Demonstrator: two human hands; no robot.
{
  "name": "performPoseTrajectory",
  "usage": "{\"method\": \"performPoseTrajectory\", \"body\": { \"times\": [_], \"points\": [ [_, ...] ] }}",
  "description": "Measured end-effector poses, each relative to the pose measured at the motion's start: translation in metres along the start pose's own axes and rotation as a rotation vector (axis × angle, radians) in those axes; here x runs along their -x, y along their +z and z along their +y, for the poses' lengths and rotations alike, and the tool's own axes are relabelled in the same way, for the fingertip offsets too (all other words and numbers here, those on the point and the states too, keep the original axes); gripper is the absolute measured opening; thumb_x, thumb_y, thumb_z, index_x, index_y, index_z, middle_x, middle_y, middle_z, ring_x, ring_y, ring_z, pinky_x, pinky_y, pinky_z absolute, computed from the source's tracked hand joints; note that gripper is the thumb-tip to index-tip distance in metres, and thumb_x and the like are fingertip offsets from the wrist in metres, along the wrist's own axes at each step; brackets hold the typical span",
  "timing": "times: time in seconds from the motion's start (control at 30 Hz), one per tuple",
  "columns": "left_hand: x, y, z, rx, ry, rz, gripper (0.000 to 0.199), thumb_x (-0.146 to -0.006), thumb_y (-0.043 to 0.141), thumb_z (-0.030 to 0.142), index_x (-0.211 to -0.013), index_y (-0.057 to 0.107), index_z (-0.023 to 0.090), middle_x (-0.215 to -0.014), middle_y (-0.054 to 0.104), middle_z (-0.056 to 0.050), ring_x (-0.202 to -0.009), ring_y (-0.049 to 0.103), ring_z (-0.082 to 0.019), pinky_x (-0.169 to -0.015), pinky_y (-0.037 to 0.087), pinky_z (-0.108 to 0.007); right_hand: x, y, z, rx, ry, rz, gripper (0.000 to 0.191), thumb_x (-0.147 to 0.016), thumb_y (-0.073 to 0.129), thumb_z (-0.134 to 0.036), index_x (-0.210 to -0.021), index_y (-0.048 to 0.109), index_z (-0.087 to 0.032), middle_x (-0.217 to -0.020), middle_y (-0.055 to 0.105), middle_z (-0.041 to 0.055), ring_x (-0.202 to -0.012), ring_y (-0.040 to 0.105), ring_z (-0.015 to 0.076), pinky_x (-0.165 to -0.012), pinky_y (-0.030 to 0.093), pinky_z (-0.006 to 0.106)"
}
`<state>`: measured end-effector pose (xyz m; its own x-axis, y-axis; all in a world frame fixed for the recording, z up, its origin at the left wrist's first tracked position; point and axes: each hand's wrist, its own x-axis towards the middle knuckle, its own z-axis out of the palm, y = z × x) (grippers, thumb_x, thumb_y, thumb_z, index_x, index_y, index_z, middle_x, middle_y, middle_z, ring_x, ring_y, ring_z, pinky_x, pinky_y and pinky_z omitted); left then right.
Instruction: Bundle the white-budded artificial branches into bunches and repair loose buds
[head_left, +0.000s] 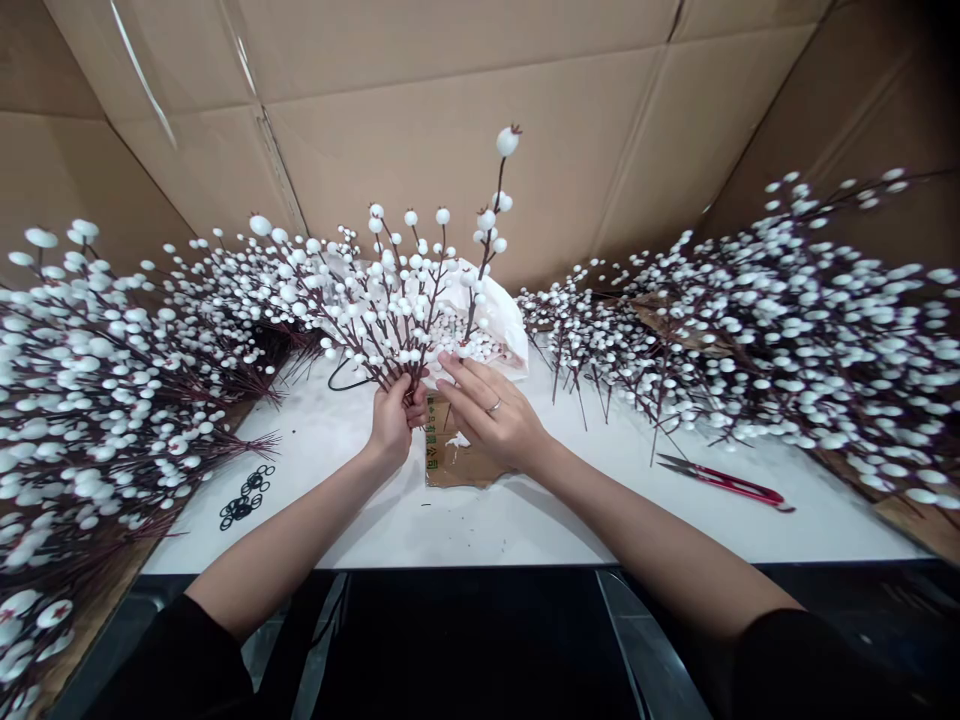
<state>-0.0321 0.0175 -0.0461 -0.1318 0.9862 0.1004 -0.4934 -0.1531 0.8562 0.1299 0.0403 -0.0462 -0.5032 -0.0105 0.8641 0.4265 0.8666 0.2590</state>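
Note:
My left hand (393,418) is closed around the lower stems of a bunch of artificial white berry branches (397,310), which fans upward above the fist. Beside it, my right hand (491,405), with a ring on one finger, has its fingers close together at the foot of a single taller berry stem (485,250). That stem leans right of the bunch and appears pinched there, though the thumb is mostly hidden. Under the hands lies a piece of brown cardboard (469,465) with green print.
Piles of white berry branches stand at left (90,370) and right (810,330). Red-handled thread snips (724,480) lie right on the white table (585,500); small black rubber rings (246,497) lie left. Behind the hands is a white plastic bag (502,310). Cardboard walls (465,130) enclose the back.

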Motion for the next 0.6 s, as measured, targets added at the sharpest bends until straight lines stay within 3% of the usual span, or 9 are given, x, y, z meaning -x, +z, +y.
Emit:
{"method": "performPoseTrajectory", "body": {
  "times": [0.2, 0.4, 0.6],
  "points": [
    [0.0000, 0.0000, -0.0009, 0.002, 0.013, -0.008, 0.015, -0.082, 0.055, 0.027, -0.074, 0.055, 0.015, -0.054, 0.038, 0.006, -0.040, 0.021, -0.003, -0.038, 0.015, -0.016, 0.0005, 0.0003, -0.0007, -0.009, 0.008, -0.010, 0.042, -0.088, 0.050, -0.006, -0.129, 0.048, -0.011, -0.135, 0.054, 0.0191, -0.134, 0.041, 0.0263, -0.099, 0.050, 0.044],
    [-0.0016, -0.0007, -0.0038, 0.001, 0.021, 0.005, 0.016, -0.085, 0.054, 0.030, -0.084, 0.058, 0.015, -0.055, 0.036, 0.007, -0.040, 0.020, -0.003, -0.038, 0.015, -0.016, 0.0010, 0.0007, -0.0010, 0.007, 0.013, -0.009, 0.038, -0.088, 0.050, -0.007, -0.126, 0.052, -0.012, -0.134, 0.055, 0.0177, -0.133, 0.043, 0.0258, -0.099, 0.051, 0.043],
    [-0.0011, 0.0000, -0.0045, 0.002, 0.054, -0.011, 0.028, -0.083, 0.062, 0.042, -0.087, 0.058, 0.015, -0.056, 0.035, 0.008, -0.040, 0.020, -0.002, -0.039, 0.017, -0.016, 0.0014, 0.0000, -0.0010, 0.036, 0.019, -0.030, 0.033, -0.089, 0.050, -0.008, -0.121, 0.056, -0.012, -0.136, 0.054, 0.0165, -0.132, 0.045, 0.0260, -0.098, 0.051, 0.042]
  ]
}}
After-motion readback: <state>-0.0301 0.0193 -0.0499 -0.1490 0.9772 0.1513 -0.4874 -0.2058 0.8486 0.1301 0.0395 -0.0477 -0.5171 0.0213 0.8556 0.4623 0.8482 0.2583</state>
